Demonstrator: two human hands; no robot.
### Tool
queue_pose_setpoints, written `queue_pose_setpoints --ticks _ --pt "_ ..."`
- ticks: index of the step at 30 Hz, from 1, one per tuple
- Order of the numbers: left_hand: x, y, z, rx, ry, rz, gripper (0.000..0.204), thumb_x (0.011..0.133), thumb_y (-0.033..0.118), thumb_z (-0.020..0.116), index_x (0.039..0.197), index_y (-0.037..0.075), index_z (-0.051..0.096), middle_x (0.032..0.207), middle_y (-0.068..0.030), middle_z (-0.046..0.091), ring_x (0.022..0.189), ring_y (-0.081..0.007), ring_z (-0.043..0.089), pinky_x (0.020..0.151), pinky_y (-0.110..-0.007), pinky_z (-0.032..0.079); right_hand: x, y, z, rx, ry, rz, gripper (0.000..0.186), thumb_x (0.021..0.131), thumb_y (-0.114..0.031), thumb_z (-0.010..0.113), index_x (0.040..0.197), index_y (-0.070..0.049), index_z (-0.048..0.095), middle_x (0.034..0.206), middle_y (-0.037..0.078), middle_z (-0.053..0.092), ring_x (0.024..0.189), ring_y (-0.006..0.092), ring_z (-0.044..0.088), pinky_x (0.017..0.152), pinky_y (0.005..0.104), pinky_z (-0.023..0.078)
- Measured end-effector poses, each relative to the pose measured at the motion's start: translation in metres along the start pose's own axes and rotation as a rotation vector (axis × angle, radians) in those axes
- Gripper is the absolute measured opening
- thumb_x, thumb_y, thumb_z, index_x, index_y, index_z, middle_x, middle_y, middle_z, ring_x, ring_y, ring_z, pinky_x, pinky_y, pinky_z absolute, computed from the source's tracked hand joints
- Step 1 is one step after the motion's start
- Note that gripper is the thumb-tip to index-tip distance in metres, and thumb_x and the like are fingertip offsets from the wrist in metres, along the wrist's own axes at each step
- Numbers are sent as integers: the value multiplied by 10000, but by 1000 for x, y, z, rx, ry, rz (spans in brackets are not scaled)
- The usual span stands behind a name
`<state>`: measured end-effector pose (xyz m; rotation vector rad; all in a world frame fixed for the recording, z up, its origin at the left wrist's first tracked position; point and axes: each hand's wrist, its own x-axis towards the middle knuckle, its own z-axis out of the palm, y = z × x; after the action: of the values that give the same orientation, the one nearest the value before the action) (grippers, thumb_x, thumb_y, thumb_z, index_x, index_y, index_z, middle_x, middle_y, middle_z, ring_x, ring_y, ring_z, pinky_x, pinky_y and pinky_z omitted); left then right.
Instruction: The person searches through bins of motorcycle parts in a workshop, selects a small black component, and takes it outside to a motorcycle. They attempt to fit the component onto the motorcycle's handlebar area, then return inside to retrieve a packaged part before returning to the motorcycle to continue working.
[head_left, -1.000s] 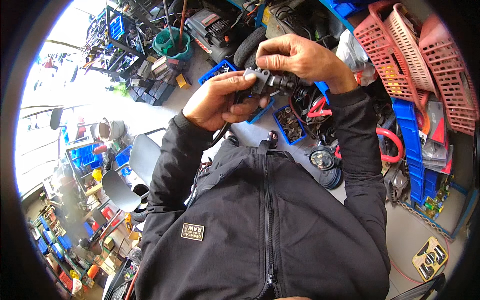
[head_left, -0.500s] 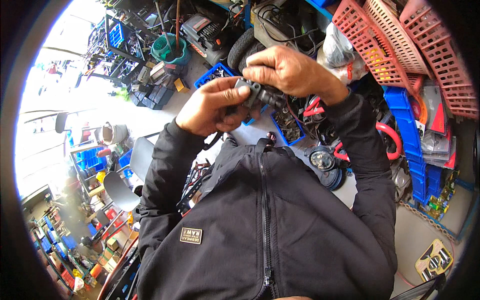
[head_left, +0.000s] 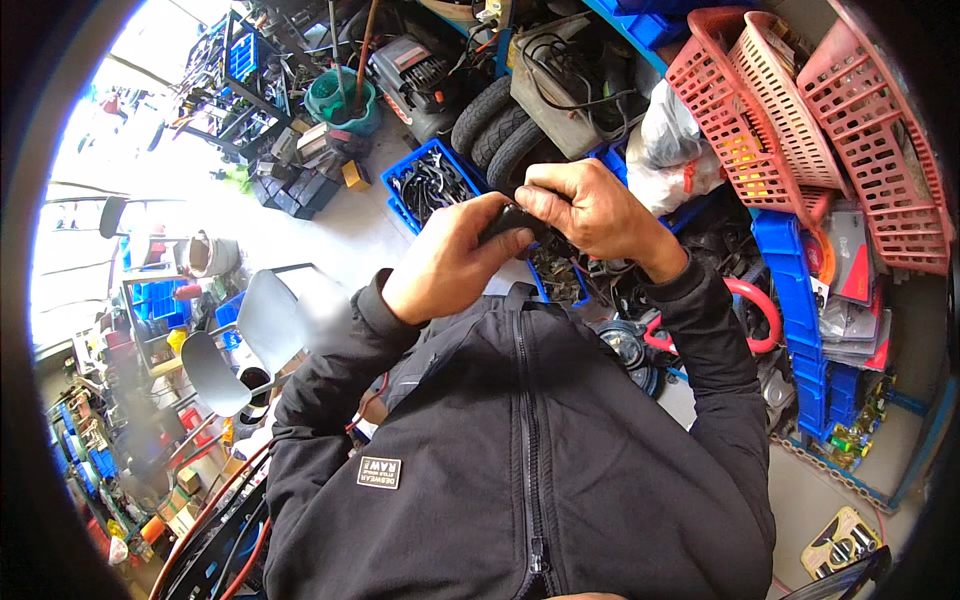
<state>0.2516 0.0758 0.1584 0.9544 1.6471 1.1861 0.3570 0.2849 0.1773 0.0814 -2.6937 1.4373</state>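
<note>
My left hand (head_left: 447, 258) is closed round a dark, compact mechanical part (head_left: 508, 222), with the thumb lying along it. My right hand (head_left: 597, 213) is curled, its thumb and fingertips pressed together at the part's right end. Both hands meet there, out in front of my chest. Fingers cover most of the part, so its exact kind does not show. Below it, beyond my jacket, lies a blue bin of small dark parts (head_left: 560, 275), partly hidden by my right hand.
Ahead stand a blue crate of metal parts (head_left: 392, 203), small tyres (head_left: 500, 125), an engine-like machine (head_left: 415, 85) and a green bucket (head_left: 335, 100). Pink baskets (head_left: 725, 120) and blue bins (head_left: 790, 300) line the right. Grey chairs (head_left: 272, 318) stand at left.
Both hands have come slightly nearer my body, still together on the part. The part has been turned, and its grey face with holes is now hidden. The view has shifted a little.
</note>
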Motion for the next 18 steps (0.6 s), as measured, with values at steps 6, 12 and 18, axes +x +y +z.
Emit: queue_pose_setpoints --ticks 6,12,18 --pt "-3 -4 -18 -1037 -282 -184 535 997 -12 604 1511 -83 474 1234 -212 717 852 -191 699 672 -270 535 -3 14 -17 359 -95 220 311 1104 -293 641 1000 -3 686 784 0 644 745 84 572 677 279 476" --pt "-9 -6 -12 -1146 -214 -124 558 1038 9 578 1562 -77 408 1344 -228 668 933 -261 742 660 -325 620 -15 7 -14 674 -91 356 550 1020 -464 736 1248 24 623 930 -9 698 817 53 619 699 229 517" --pt "-19 -1 -5 -961 -215 -169 429 1143 212 511 1523 13 491 1033 -147 739 559 -109 580 415 -234 385 -18 -6 7 676 269 491 160 986 -163 643 1067 -27 660 840 -34 617 657 24 511 575 211 395"
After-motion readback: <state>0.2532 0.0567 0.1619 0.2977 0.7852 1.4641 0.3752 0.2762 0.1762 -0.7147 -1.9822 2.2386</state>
